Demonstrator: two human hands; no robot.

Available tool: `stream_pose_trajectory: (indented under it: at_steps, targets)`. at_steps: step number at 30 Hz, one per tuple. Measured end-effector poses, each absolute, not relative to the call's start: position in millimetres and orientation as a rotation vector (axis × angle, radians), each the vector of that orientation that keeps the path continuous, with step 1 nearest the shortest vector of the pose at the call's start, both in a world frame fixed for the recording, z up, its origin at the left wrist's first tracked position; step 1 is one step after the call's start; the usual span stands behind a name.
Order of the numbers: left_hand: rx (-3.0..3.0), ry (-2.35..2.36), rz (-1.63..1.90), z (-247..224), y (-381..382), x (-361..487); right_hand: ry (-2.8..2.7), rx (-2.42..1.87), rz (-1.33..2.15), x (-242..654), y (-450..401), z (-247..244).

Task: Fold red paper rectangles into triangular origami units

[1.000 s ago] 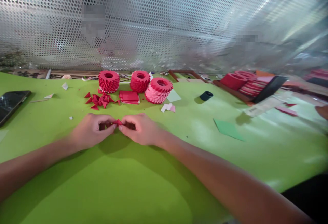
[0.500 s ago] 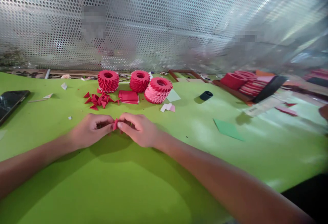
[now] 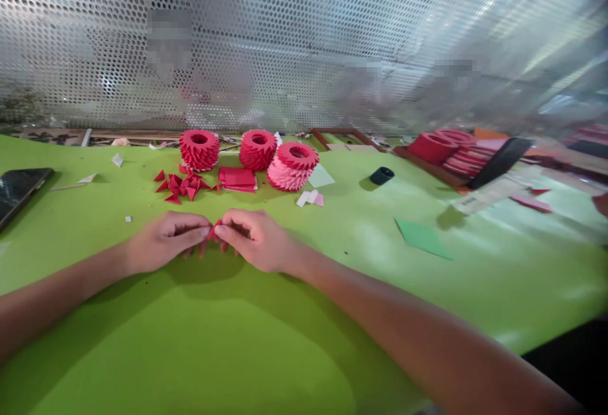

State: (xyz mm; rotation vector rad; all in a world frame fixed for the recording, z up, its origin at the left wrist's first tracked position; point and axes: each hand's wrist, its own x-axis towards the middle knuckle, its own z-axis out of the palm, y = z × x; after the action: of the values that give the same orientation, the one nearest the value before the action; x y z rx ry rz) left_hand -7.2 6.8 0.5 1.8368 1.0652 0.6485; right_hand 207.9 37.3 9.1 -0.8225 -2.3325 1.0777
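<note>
Between my two hands is a small folded piece of red paper [image 3: 214, 229], partly covered by the fingertips. My left hand [image 3: 173, 237] pinches its left side with thumb and forefinger. From the right, my right hand [image 3: 256, 237] pinches the same piece. Just beyond the left hand lies a loose pile of red folded paper triangles [image 3: 183, 185]. A stack of red paper rectangles [image 3: 237, 179] lies beside the pile. Behind stand two red rings of interlocked folded paper [image 3: 199, 151], and a pink and red one [image 3: 292, 168] sits nearer.
A phone [image 3: 21, 193] lies at the far left of the green table [image 3: 190, 351]. To the right are a dark cylinder [image 3: 382, 176], a green paper sheet [image 3: 422, 239] and a tray [image 3: 432, 171] of red paper pieces. A perforated metal screen [image 3: 285, 41] rises behind.
The red paper piece has tilted slightly between the fingertips, and the fingers of both hands have shifted a little. Other things on the table stay where they were.
</note>
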Motion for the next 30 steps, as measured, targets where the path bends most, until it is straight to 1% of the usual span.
stream_pose_trajectory:
  at_steps: [7,11,19,27,30]
  targets:
    - [1.915,1.215,0.633,-2.4,7.0,-3.6,-2.346,-0.835,1.031,209.1,41.3,7.7]
    - [1.903,1.208,0.663,-1.3,6.3,-2.3,-2.38,-0.834,1.021,208.6,41.3,7.4]
    - [1.957,1.179,0.592,-3.6,5.0,-1.4,-2.428,-0.786,0.818,209.1,40.3,5.1]
    - [2.025,1.23,0.687,-6.0,4.4,-2.7,-2.526,-0.821,0.794,208.0,38.4,10.6]
    - [2.035,1.228,0.718,-5.2,3.8,-2.8,-2.519,-0.799,0.833,208.4,38.6,10.6]
